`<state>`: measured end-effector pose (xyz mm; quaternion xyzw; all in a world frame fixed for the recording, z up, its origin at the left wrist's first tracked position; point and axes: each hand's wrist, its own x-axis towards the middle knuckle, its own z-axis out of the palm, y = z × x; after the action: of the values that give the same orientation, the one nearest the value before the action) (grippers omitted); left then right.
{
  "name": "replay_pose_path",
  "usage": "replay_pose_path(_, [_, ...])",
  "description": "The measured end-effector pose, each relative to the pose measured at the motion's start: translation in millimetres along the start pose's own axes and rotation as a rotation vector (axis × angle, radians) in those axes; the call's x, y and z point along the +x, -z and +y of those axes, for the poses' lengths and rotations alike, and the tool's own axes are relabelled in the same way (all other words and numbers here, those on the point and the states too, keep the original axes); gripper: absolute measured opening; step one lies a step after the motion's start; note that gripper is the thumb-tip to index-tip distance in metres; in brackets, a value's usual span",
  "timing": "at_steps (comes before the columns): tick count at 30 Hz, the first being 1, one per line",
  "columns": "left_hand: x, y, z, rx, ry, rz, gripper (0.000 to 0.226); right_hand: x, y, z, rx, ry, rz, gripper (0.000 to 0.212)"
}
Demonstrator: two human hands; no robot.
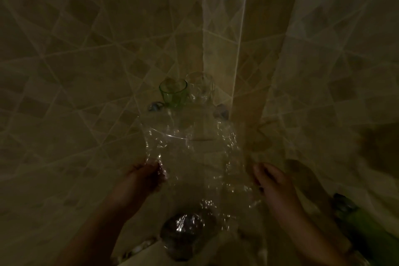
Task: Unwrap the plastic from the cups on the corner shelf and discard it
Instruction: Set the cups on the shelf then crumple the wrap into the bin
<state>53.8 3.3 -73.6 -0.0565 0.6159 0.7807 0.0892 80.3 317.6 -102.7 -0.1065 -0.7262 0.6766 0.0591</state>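
Clear plastic (200,164) stretched between left hand (149,176), right hand (269,181)

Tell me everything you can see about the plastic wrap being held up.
The plastic wrap is a clear, crinkled sheet with bright glints, stretched between the left hand, which pinches its bunched edge, and the right hand at its other side. It hangs below the glass corner shelf; its upper edge reaches the shelf's front. Dim light hides its exact outline.
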Motion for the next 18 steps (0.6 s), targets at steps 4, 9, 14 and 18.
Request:
replay_pose_path(4, [-5, -8, -1, -0.019, 0.007, -0.063, 0.015, -3, -13, 1, -0.030, -0.060, -0.130, 0.006])
replay_pose_path(9, [-6, -7, 0, 0.070, 0.012, -0.047, 0.036, -1, -15, 4, -0.011, -0.024, -0.021, 0.008])
replay_pose_path(14, [-4, -13, -1, 0.150, -0.048, 0.105, 0.038, 3, -10, 1, -0.185, 0.132, 0.149, 0.019])
replay_pose_path(18, [-4, -21, 0, 0.108, -0.002, 0.107, 0.020, 2, -12, 0, -0.294, 0.252, 0.195, 0.028])
